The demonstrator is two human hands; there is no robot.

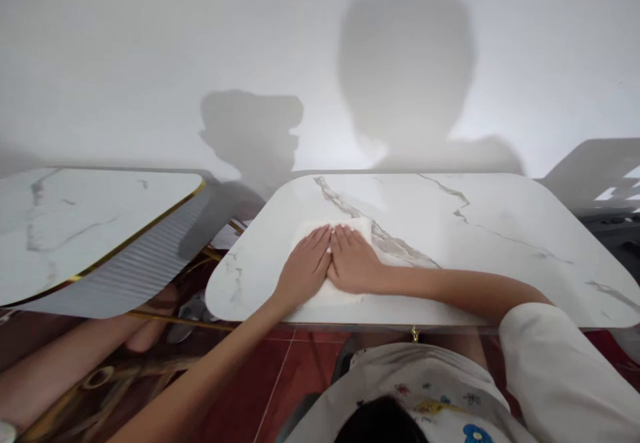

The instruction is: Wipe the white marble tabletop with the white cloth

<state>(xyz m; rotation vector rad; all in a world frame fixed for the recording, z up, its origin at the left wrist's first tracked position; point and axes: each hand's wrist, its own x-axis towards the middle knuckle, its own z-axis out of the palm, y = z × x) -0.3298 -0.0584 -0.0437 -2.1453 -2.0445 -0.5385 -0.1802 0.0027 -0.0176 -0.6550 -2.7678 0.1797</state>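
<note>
A folded white cloth [320, 233] lies on the near left part of a white marble table [500, 230]. My left hand [305, 268] and my right hand [356, 264] rest flat on it, side by side and touching, with fingers stretched out and pointing away from me. Neither hand grips anything. The hands cover most of the cloth; its far edge and its near edge show around them. My right arm wears a white sleeve [560, 363].
A second marble table with a gold rim [100, 223] stands at the left, apart from mine by a gap. Below it, a bare limb [65, 356] of someone reaches in from the left. A white wall with shadows is behind; red floor tiles [300, 370] lie below.
</note>
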